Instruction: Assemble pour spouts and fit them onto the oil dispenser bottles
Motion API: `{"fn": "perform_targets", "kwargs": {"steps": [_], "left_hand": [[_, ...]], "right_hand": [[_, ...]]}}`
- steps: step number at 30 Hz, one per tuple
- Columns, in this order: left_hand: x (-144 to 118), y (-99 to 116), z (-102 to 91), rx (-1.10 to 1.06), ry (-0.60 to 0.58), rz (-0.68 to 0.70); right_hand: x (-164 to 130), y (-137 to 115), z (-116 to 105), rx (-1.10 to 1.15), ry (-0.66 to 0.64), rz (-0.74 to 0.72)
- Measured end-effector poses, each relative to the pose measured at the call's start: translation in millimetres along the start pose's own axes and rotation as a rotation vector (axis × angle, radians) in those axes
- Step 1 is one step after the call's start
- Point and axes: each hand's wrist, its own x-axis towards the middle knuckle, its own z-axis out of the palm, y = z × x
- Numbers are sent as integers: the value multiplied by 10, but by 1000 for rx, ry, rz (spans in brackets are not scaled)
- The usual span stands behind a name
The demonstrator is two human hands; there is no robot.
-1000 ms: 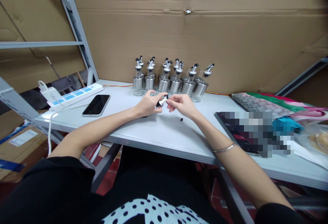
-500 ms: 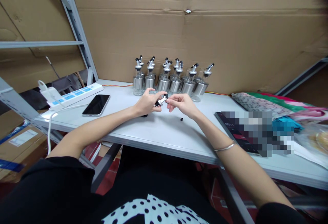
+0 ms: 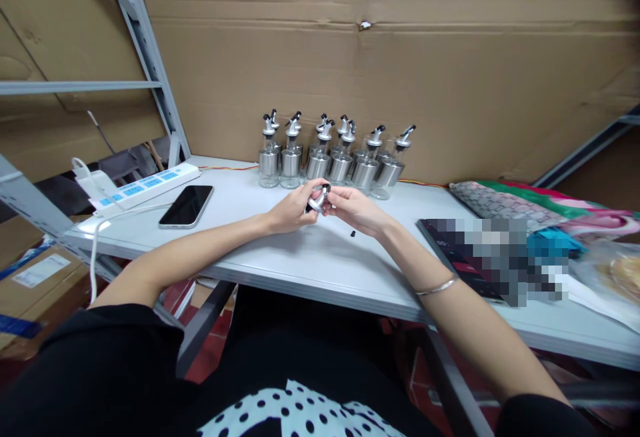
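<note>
Head cam, looking down at a white table. Both hands meet just above the tabletop, near the table's middle and just in front of the bottle row. Left hand is curled around a small metal pourer cap, fingers closed on it from the left side. Right hand comes in from the right, fingertips pinched tight on the same cap's end, so both grips are narrow and both are on the one part. Cap is silver with a dark bit at the top; finer detail too small to tell. Small black piece lies loose on the table just right of and below the right hand, not touched. Behind the hands, a cluster of steel-and-glass dispenser bottles stands upright against the cardboard wall, each with a spout fitted. Left side of the table: black phone lying flat, screen dark, and beside it a white power strip with a plug and white cable running off the edge. Right side: dark flat item, partly pixelated, and patterned fabric beyond it. Thin bracelet on the right wrist. Grey metal shelf frame stands at the table's far-left corner.
</note>
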Motion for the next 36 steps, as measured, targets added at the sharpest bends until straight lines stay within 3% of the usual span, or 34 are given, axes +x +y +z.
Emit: {"fn": "perform_targets", "kwargs": {"steps": [7,17,25,36], "left_hand": [[8,8,-7,-13,4,-31],[6,45,-58,261,-68,33],[24,15,-26,219,-87,-2],[30,-71,-29,273,-55,-19]], "right_hand": [[36,38,-42,-152,31,-79],[48,23,-1,-262,77,-95],[49,-5,27,-480,170,-136],[22,7,-33,-396,101,-72]]}}
